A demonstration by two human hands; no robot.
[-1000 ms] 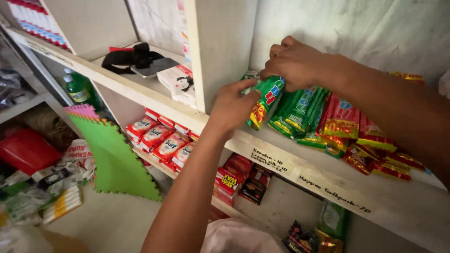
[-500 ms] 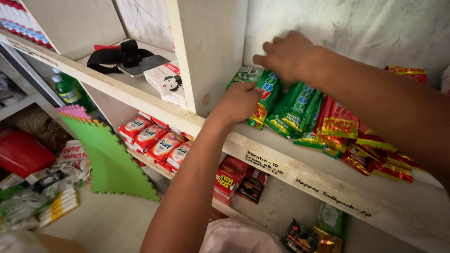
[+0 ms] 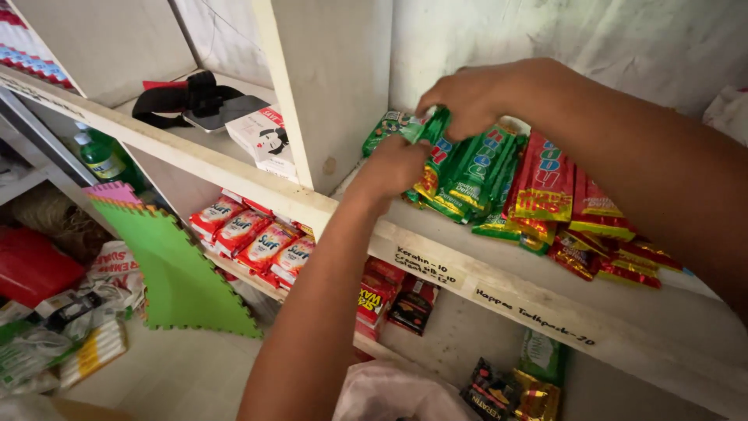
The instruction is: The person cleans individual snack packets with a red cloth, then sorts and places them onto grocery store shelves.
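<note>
The left hand and the right hand meet over the white wooden shelf. Both pinch the shiny green sachets at the left end of a long row. The left hand curls its fingers tight around the lower part of the sachets, and the right hand pinches their top ends, so the floppy packets stay together and do not slide apart. The sachets lean against each other (like books that tip over), which keeps them up on the shelf. Next to them lie the shiny red sachets, touching the green ones. Below, on a lower shelf, the red soap powder packets lie in a row.
</note>
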